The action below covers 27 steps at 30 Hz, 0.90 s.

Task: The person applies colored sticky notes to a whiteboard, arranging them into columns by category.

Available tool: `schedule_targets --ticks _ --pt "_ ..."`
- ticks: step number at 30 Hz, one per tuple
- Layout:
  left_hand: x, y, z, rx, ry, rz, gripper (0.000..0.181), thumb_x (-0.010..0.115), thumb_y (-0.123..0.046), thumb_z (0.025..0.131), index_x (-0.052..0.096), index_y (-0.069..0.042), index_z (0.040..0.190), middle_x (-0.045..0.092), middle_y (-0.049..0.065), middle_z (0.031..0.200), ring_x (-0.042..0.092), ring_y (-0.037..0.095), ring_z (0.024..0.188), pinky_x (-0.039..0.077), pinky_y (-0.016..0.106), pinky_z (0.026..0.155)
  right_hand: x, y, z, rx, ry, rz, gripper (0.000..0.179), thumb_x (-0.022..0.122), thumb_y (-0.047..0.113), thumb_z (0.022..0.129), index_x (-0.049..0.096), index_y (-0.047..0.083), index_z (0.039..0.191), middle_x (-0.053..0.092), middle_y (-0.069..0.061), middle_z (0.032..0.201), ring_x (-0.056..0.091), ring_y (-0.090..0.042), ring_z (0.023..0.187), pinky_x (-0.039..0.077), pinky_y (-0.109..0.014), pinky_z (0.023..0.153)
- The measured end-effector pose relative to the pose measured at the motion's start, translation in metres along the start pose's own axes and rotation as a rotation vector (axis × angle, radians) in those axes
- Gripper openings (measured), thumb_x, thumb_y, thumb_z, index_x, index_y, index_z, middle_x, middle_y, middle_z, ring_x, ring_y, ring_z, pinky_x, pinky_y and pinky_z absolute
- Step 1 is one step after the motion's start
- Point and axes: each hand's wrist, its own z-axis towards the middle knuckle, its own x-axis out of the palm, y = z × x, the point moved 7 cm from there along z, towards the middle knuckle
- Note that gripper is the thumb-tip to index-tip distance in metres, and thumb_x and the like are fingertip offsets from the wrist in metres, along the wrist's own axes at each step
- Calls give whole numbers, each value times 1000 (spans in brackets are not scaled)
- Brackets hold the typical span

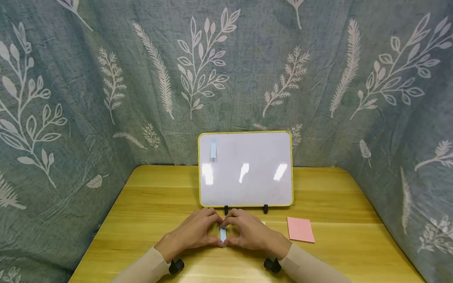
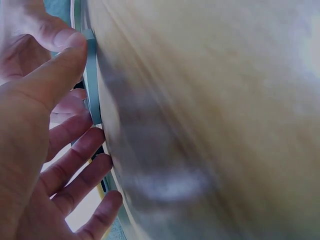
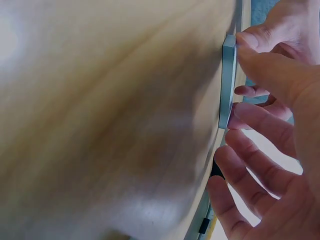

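A narrow light-blue sticky note pad (image 1: 223, 233) is between my two hands, just in front of the whiteboard (image 1: 247, 188). My left hand (image 1: 196, 232) pinches it from the left, thumb at the near end and index finger at the far end. From the other side my right hand (image 1: 249, 232) pinches it the same way. The pad's thin side (image 2: 92, 82) shows in the left wrist view, and its edge (image 3: 227, 82) also appears in the right wrist view. The remaining fingers of both hands are spread. Fingertips hide parts of the pad's ends.
On the board's upper left hangs a light-blue sticky note (image 1: 213, 149). A pink sticky note pad (image 1: 301, 230) lies right of my hands on the wooden table (image 1: 339, 251). A small pale piece (image 1: 263, 223) peeks out behind my right hand. Patterned curtains (image 1: 148, 118) surround the table.
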Motion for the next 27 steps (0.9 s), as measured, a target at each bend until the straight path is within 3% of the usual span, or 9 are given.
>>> schedule_targets --ticks 8,18,27 --pt "-1 0 -1 -5 7 0 63 94 -67 92 80 -25 136 76 -6 133 69 16 127 60 50 116 2 1 1 19 9 -16 45 97 44 99 85 17 132 76 2 140 72 -18 128 63 -42 111" --pt "-3 3 -3 -50 -4 5 65 94 -69 91 79 -25 137 75 -4 135 68 20 132 58 56 115 2 -1 3 27 4 -28 52 95 56 97 85 18 132 78 1 138 74 -20 128 64 -45 112" --pt "-1 4 -4 -38 -6 -8 63 93 -69 91 80 -27 136 74 -5 133 68 19 131 58 54 114 5 -4 3 36 1 -19 51 96 56 96 85 20 131 78 3 139 74 -21 129 63 -46 113"
